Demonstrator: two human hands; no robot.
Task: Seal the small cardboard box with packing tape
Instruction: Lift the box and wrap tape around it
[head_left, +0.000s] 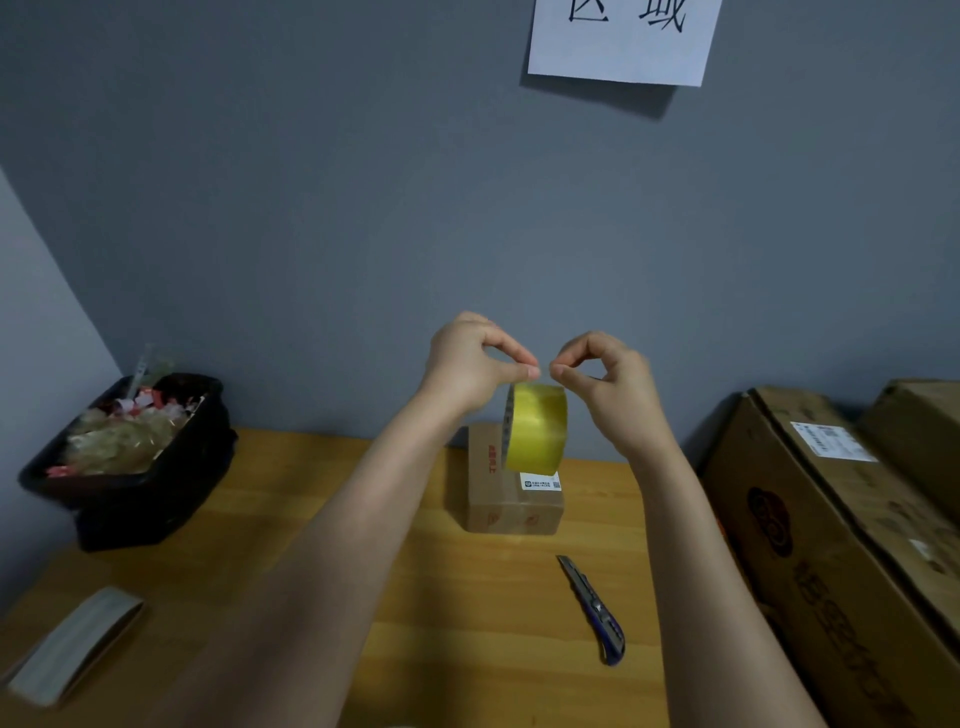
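Observation:
A small cardboard box (511, 501) with red print and a white label stands closed on the wooden table (467, 613), near the wall. A yellowish roll of packing tape (537, 428) hangs in the air just above and in front of it. My left hand (470, 364) pinches the top of the roll between thumb and forefinger. My right hand (608, 382) pinches at the same top edge from the right, fingertips almost touching those of the left. Whether the right hand holds the tape's loose end cannot be made out.
A blue utility knife (597, 613) lies on the table in front of the box. A black bin (130, 467) full of tape scraps stands at the left. Large cardboard cartons (841, 545) line the right side. A flat grey packet (72, 644) lies near left.

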